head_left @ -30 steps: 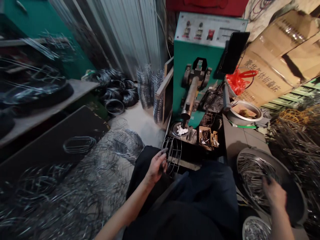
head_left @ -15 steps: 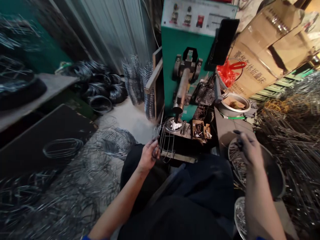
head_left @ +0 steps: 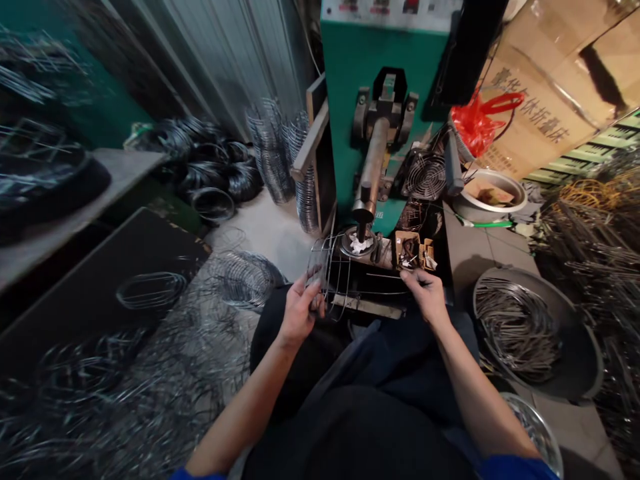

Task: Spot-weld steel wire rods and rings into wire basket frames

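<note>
A green machine [head_left: 380, 53] with a jutting metal arm stands before a seated worker, a cardboard box [head_left: 545, 87] leaning behind it to the right. Beside the worker's right arm, a dark basin [head_left: 575, 360] holds a heap of metal rods [head_left: 515, 327]; on the floor to the left sits a bundle of wire rings [head_left: 250, 277]. Between the knees and the machine, an open wire frame [head_left: 329, 267] is gripped at its near left side by the left hand [head_left: 303, 307], fingers closed around the wire. The right hand [head_left: 427, 297] pinches a thin rod [head_left: 385, 275], its free end pointing toward the frame but apart from it. A second fine line shows below; whether it is also held cannot be told. The step in hand appears to be lining up rod and frame, which would call for a steady left grip and careful aim.
</note>
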`<state>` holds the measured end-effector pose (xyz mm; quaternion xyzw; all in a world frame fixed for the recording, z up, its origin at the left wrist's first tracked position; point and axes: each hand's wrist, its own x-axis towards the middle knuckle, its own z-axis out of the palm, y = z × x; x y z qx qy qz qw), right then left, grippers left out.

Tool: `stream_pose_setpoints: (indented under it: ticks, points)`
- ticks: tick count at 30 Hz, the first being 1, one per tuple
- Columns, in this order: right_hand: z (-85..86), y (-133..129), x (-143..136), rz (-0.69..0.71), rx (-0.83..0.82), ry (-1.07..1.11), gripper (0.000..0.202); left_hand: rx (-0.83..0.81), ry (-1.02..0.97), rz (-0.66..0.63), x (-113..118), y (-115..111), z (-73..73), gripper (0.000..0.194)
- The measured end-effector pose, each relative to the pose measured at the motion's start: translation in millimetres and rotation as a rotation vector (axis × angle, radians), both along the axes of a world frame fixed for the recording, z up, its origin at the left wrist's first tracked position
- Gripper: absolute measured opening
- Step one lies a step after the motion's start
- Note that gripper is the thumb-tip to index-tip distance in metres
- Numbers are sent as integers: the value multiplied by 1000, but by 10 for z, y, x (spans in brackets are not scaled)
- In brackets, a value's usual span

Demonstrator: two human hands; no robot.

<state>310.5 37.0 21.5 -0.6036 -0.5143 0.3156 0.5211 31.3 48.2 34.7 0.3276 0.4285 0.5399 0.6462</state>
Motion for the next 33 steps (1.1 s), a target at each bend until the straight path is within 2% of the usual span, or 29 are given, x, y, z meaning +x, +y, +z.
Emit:
stream_pose_setpoints:
  ticks: [8,17,28,33]
  points:
    - [99,151,-66,21,12,-33,62,28,37,-6,105,130,-122,80]
    - [-115,538,-164,79,54,-119,60,29,92,44,335,359,-300,84]
    - [-70,698,-33,30,52,-118,61,68,143,74,385,566,-342,80]
    - [-56,759,-21,77,29,-141,58,99,151,55,447,617,-299,77]
